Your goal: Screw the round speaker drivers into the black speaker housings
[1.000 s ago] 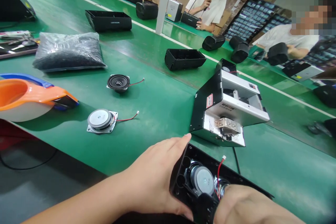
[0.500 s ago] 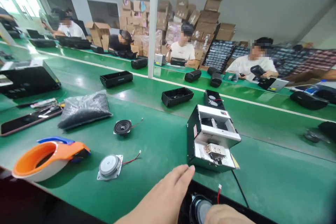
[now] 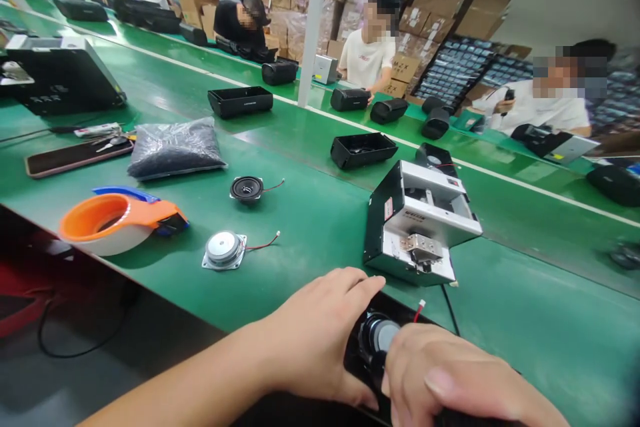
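My left hand (image 3: pixel 320 330) grasps the near black housing (image 3: pixel 396 307) at its end, fingers along the far wall and thumb toward me. My right hand (image 3: pixel 450 370) is clenched over the same housing, just right of the left one. A dark shape shows under its thumb at the bottom edge, but I cannot tell whether I hold it or what it is.

Between my hands, inside the housing, sits a speaker (image 3: pixel 386 333) with its pale round back up, partly hidden by my right fingers. A red wire (image 3: pixel 418 313) with a white plug sticks up just beyond my right knuckles.

Just beyond my left fingertips stands a silver and black machine (image 3: pixel 417 213), a dark cable running from its base toward my right hand. Left of my grip, on the green table (image 3: pixel 305 227), lie two loose speakers: the nearer one (image 3: pixel 223 249) shows its silver back, and the farther one (image 3: pixel 247 188) its black cone. Each has a thin red wire pointing right.

Farther left of my grip is an orange and blue tape dispenser (image 3: pixel 125 217), and behind it a clear bag with dark contents (image 3: pixel 176 150), beside a phone (image 3: pixel 75 159) with keys (image 3: pixel 113 143) on it. Past the machine, an open black housing (image 3: pixel 363 151) sits to the left and another, with a speaker in it (image 3: pixel 436 157), right behind. Well beyond my hands, several people sit across the table among black cases.
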The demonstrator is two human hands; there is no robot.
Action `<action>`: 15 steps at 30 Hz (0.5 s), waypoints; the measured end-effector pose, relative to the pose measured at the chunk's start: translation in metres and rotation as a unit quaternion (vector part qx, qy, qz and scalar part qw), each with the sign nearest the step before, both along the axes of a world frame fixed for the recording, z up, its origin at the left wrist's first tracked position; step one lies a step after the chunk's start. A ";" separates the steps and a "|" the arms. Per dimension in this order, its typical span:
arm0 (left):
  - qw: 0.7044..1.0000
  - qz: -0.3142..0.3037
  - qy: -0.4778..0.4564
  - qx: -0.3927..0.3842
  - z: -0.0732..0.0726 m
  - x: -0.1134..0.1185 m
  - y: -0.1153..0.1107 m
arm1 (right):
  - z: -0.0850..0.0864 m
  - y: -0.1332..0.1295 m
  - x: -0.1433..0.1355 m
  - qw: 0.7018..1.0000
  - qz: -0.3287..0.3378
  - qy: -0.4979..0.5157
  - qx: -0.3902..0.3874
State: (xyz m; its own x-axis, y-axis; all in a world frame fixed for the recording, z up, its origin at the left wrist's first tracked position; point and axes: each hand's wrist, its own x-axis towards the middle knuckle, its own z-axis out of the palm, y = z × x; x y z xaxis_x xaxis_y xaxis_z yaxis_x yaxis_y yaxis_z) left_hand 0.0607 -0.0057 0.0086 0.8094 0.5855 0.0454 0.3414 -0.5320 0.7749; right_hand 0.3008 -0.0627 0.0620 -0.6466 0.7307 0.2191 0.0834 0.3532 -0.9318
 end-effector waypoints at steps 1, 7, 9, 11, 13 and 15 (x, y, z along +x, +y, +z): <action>1.000 0.000 0.003 0.002 0.001 0.000 0.001 | 0.000 0.000 0.000 1.000 0.009 -0.007 0.000; 0.999 -0.010 0.033 0.020 0.008 -0.001 0.001 | -0.002 -0.006 -0.007 0.999 -0.037 0.001 0.012; 0.998 -0.017 0.048 0.030 0.011 -0.002 0.000 | -0.006 -0.010 -0.016 0.992 -0.108 0.031 0.055; 0.996 -0.024 0.068 0.047 0.012 -0.002 0.000 | -0.012 -0.015 -0.028 0.972 -0.202 0.055 0.107; 0.994 -0.028 0.079 0.075 0.010 0.004 -0.001 | -0.018 -0.016 -0.039 0.952 -0.266 0.065 0.140; 0.991 -0.030 0.082 0.105 0.004 0.013 0.001 | -0.021 -0.014 -0.039 0.935 -0.310 0.059 0.164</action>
